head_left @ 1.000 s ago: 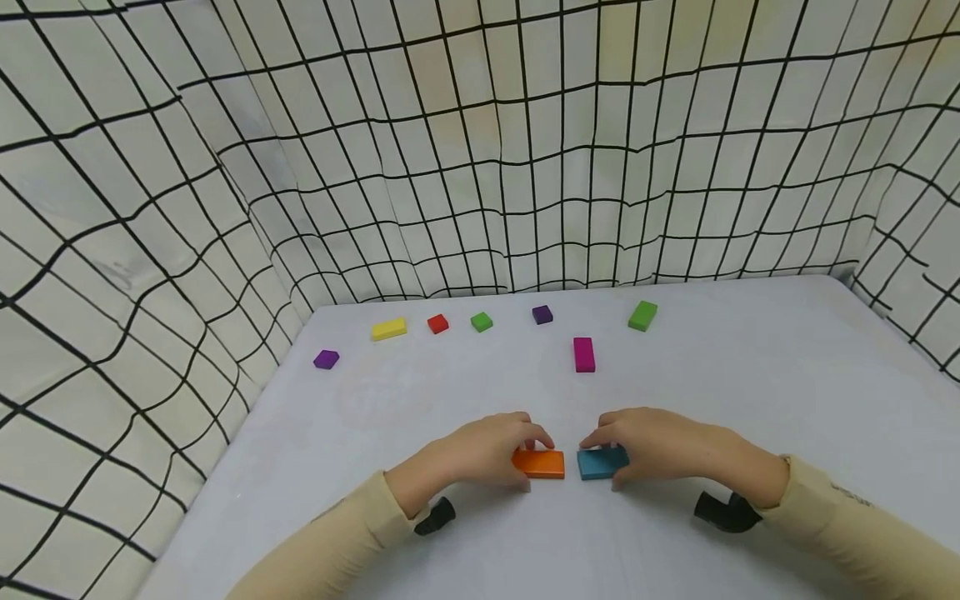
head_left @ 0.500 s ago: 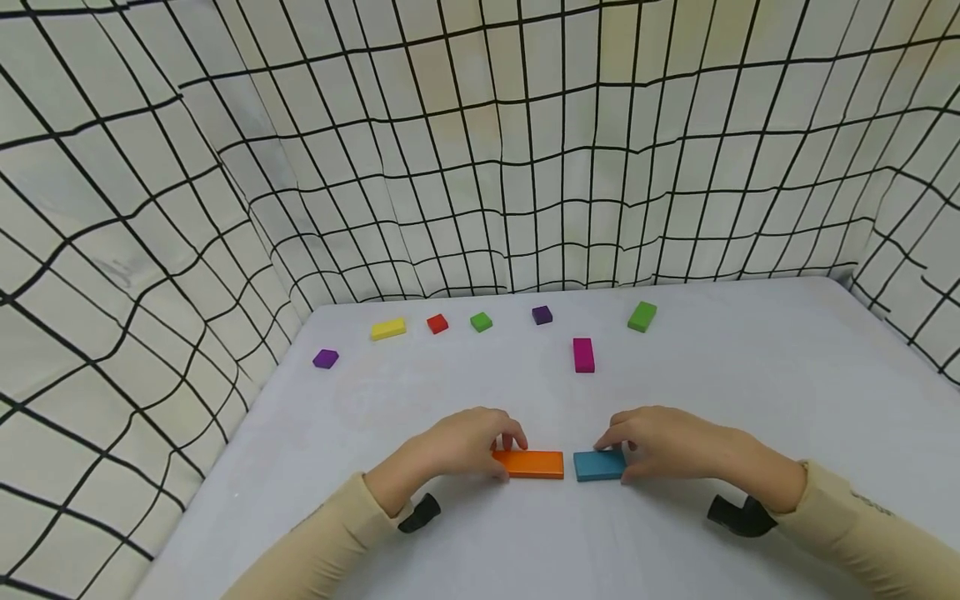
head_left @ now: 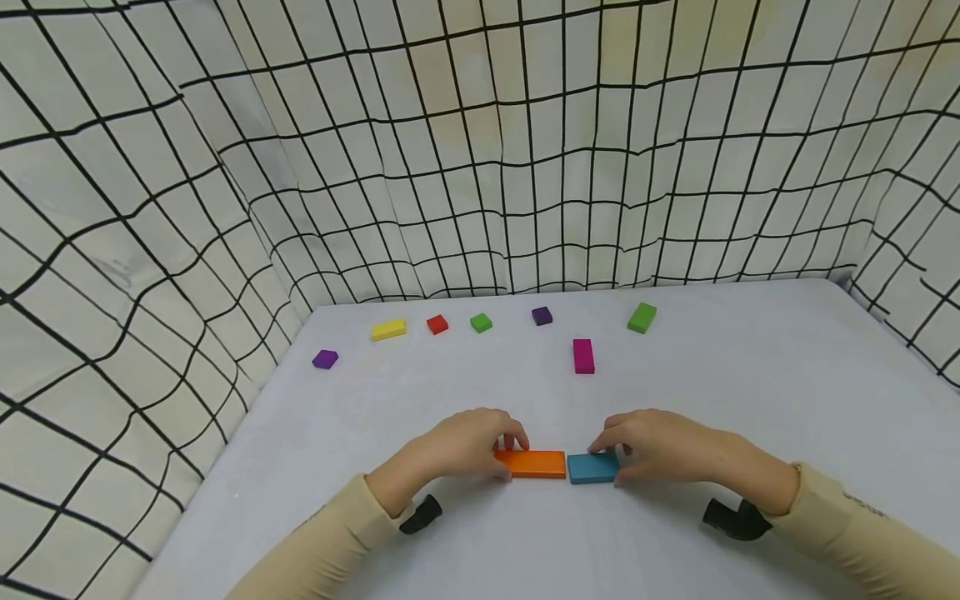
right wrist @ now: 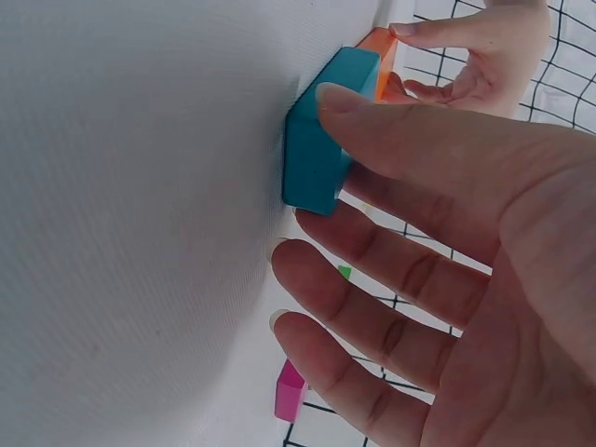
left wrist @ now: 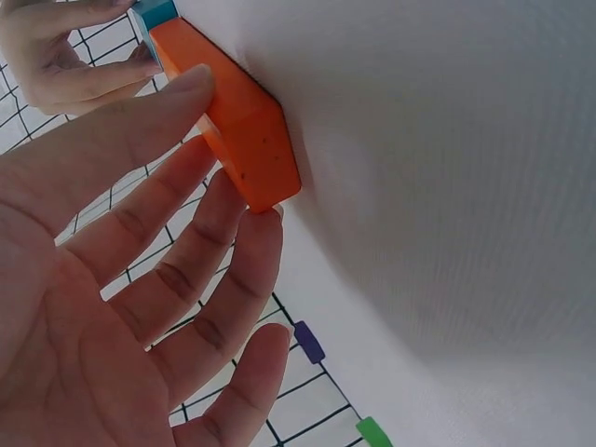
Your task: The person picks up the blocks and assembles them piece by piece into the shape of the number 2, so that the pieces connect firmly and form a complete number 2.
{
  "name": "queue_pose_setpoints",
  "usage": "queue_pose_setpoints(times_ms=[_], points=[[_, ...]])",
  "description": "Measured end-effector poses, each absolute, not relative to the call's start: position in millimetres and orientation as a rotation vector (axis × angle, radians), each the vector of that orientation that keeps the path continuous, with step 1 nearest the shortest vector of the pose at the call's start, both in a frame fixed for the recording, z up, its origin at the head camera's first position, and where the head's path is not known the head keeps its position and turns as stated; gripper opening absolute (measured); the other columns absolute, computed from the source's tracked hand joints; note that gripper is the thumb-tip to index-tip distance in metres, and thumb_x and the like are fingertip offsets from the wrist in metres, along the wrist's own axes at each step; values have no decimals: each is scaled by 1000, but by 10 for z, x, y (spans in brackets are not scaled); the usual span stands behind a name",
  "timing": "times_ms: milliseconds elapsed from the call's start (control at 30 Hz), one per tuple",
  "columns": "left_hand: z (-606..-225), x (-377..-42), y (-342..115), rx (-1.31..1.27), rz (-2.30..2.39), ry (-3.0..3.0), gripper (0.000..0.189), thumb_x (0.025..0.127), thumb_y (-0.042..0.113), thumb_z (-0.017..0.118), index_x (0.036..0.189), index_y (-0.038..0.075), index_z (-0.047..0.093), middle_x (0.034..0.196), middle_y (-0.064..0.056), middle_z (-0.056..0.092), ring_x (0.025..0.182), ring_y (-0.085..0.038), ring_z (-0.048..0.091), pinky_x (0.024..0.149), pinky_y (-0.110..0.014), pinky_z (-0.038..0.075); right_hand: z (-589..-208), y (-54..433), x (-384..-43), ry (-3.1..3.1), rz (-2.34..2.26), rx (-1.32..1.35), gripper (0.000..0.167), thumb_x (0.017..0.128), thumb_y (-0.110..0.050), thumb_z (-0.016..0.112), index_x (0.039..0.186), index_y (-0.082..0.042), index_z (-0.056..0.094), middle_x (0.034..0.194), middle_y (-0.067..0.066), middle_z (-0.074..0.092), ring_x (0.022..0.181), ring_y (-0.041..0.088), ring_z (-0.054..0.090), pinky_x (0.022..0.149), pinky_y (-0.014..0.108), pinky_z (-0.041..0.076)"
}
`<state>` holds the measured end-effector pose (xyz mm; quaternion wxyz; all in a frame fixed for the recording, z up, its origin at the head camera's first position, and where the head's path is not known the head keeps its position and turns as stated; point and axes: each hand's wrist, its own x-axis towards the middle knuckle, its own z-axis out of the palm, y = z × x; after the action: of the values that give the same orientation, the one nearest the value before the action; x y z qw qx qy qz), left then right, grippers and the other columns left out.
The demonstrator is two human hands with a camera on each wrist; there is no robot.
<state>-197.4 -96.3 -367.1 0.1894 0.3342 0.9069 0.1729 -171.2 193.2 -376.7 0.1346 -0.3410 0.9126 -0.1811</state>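
Two flat blocks lie end to end near the front middle of the white table, a thin gap between them in the head view. My left hand point(head_left: 467, 443) holds the left end of the long orange block point(head_left: 537, 464), thumb on the near side and fingertips on the far side. The shorter blue block point(head_left: 591, 469) is pinched at its right end by my right hand point(head_left: 660, 446). In the right wrist view, the thumb rests against the blue block point(right wrist: 317, 149), with other fingers spread below. The left wrist view shows the orange block point(left wrist: 247, 130) flat on the table.
Toward the back lie a magenta block point(head_left: 583, 356), a green block point(head_left: 642, 317), a dark purple block point(head_left: 542, 316), a small green block point(head_left: 481, 322), a red block point(head_left: 437, 324), a yellow block point(head_left: 388, 330) and a purple block point(head_left: 325, 359). Black netting point(head_left: 525, 183) surrounds the table.
The left hand has slid left along the orange block to its outer end. The right hand shifted right along the blue block, then moved it left, narrowing the gap.
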Motion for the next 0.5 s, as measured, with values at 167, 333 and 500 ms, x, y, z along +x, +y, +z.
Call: queue_pose_setpoints(times_ms=[167,333,500], points=[[-3668,-1975,-956,941,493,2547,29,85,14,85,112,17,75,93,9,63,89,-11,57,77,-28,50,-3784,1931,-1719,2649,-529,-1000,36,83,-21,87,116,-14,77,96,-14,63,82,6,55,74,24,54],[-3672,-1979,-950,936,493,2547,30,85,14,85,113,16,75,94,8,64,90,-13,58,77,-29,50,-3788,1932,-1720,2652,-529,-993,36,83,-22,87,116,-14,77,97,-14,63,82,6,55,74,24,54],[-3675,-1984,-949,942,483,2547,30,85,14,85,113,16,75,94,8,64,91,-13,58,78,-29,50,-3791,1937,-1720,2648,-539,-995,35,83,-21,87,116,-14,77,96,-15,63,82,6,55,74,25,53]])
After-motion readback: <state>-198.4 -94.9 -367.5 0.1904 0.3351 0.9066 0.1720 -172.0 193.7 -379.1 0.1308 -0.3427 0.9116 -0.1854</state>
